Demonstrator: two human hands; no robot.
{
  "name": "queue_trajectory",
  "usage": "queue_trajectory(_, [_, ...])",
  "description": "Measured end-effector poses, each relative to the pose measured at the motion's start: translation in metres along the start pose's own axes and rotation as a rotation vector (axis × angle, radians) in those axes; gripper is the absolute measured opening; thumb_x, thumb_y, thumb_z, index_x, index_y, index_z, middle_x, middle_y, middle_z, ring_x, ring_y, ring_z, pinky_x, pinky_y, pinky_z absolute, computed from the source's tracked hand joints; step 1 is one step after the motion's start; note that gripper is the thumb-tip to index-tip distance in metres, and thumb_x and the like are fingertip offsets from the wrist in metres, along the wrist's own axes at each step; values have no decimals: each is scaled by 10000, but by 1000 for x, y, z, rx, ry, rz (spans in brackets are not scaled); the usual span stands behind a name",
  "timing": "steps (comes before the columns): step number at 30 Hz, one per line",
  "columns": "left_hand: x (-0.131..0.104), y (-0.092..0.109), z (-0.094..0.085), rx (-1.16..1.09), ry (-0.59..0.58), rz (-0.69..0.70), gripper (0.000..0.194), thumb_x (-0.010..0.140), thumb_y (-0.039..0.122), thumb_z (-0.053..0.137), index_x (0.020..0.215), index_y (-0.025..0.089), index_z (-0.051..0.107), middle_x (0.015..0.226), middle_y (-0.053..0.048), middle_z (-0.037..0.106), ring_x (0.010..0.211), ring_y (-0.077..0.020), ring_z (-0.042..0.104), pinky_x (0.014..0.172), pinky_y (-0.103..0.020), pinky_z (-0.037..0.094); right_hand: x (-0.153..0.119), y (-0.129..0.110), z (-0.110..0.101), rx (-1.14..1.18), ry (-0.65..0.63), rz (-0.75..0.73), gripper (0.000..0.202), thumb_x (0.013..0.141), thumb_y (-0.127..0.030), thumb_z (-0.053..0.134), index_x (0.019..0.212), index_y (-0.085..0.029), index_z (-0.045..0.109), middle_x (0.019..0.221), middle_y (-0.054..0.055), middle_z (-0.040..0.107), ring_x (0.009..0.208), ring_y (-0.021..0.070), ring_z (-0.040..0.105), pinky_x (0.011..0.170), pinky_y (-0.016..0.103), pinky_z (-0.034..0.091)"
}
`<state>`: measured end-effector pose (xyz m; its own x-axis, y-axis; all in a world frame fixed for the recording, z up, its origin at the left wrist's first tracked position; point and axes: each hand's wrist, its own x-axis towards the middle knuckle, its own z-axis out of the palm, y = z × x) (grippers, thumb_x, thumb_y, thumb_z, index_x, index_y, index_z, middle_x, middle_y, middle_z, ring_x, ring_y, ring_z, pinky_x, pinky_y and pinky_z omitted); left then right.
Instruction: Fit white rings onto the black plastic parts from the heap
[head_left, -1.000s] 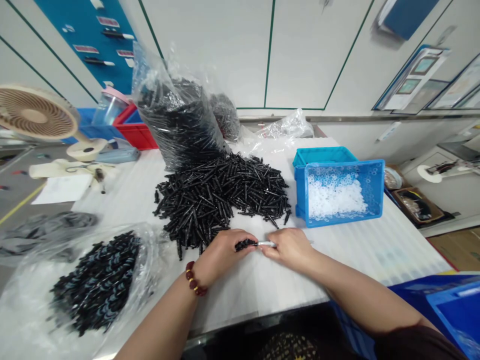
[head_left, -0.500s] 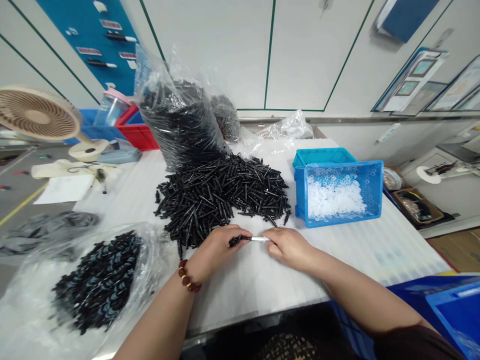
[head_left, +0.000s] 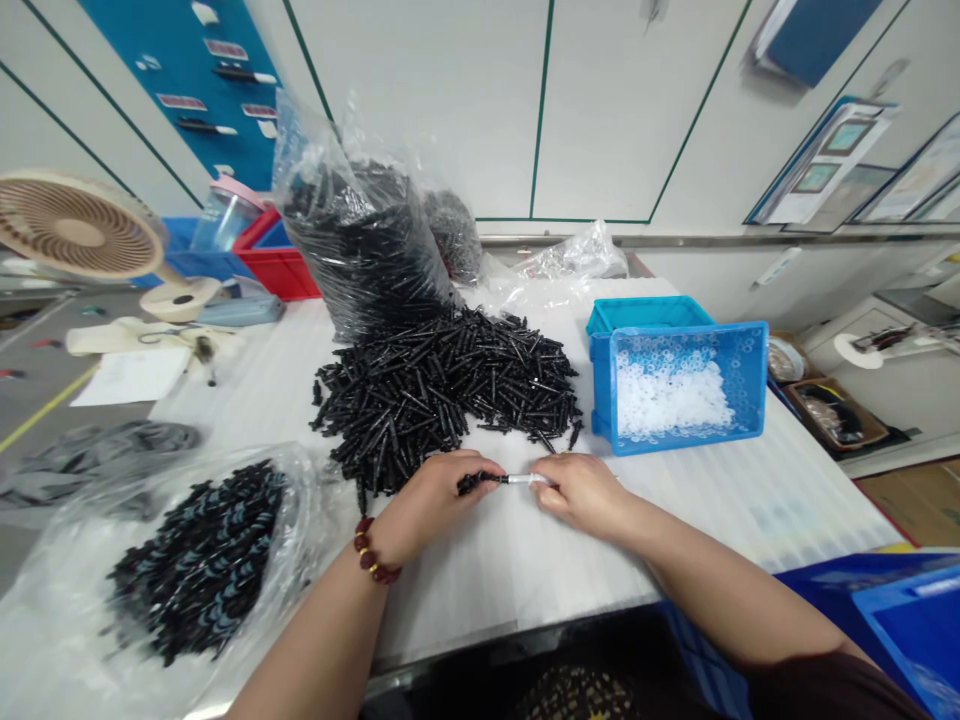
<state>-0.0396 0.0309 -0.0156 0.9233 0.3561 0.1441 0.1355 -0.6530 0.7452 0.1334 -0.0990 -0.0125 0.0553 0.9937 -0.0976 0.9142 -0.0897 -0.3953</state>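
Observation:
My left hand (head_left: pixel 439 497) is closed on a short black ribbed plastic part (head_left: pixel 472 482), just in front of a heap of similar black rod-shaped parts (head_left: pixel 442 390). Facing it, my right hand (head_left: pixel 583 492) pinches a thin white stick (head_left: pixel 523 479). The stick's dark end meets the tip of the black part, or is very close to it; I cannot tell whether it goes inside. Right of the heap, a blue bin (head_left: pixel 688 442) tilted toward me holds many small white rings (head_left: pixel 671 395).
A tall clear bag of black parts (head_left: pixel 367 250) stands behind the heap. At left lies an open plastic bag (head_left: pixel 300 480) with more black pieces (head_left: pixel 202 560). A fan (head_left: pixel 79 230), a red bin (head_left: pixel 289 270) and a teal bin (head_left: pixel 649 312) stand farther back.
My right hand has shifted slightly to the right with the white stick, and a dark section now shows between the stick and my left fingers. The left hand has hardly moved.

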Motion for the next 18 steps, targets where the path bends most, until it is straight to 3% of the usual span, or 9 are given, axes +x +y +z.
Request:
queue_trajectory(9, [0, 6, 6, 5, -52, -5, 180, 843, 220, 522, 929, 189, 678, 880, -32, 693, 808, -152, 631, 754, -247, 486, 1, -6, 3, -196, -13, 153, 378, 842, -522, 529, 714, -195, 668, 695, 29, 652, 660, 168, 579, 518, 249, 236])
queue_trajectory(18, [-1, 4, 6, 7, -37, 15, 171, 836, 196, 539, 928, 193, 683, 868, -22, 693, 784, -144, 635, 727, -236, 487, 2, -7, 5, -211, 12, 210, 372, 808, -539, 538, 709, -205, 666, 705, 29, 664, 674, 183, 597, 519, 249, 270])
